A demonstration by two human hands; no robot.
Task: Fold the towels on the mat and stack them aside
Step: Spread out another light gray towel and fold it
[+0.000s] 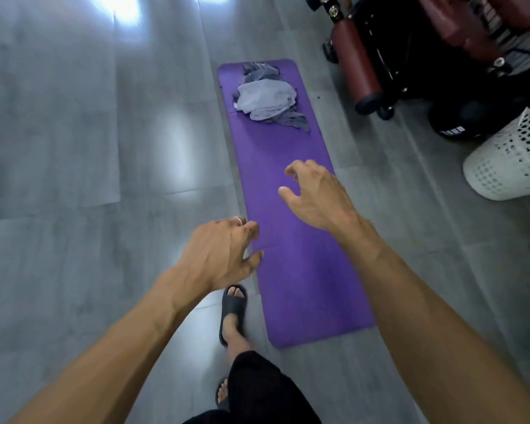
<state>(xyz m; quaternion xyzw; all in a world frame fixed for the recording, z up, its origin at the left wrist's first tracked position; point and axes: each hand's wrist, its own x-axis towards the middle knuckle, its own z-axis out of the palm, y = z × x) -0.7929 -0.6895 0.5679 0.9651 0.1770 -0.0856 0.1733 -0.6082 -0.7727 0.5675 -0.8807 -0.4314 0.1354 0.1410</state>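
Observation:
A long purple mat point(300, 270) lies on the grey floor, running away from me. At its far end sits a loose heap of crumpled towels point(268, 97), pale grey ones on top of darker grey ones. My left hand point(221, 255) hovers over the mat's near left edge, fingers loosely curled and holding nothing, a ring on one finger. My right hand point(315, 194) reaches forward above the mat's middle, fingers loosely bent and empty. Both hands are well short of the towels.
A white perforated laundry basket point(511, 160) stands on the floor at the right. Black and dark-red gym equipment point(410, 50) fills the far right. My foot in a black slipper point(231, 313) stands just left of the mat's near end. Grey tiled floor point(89, 148) spreads to the left.

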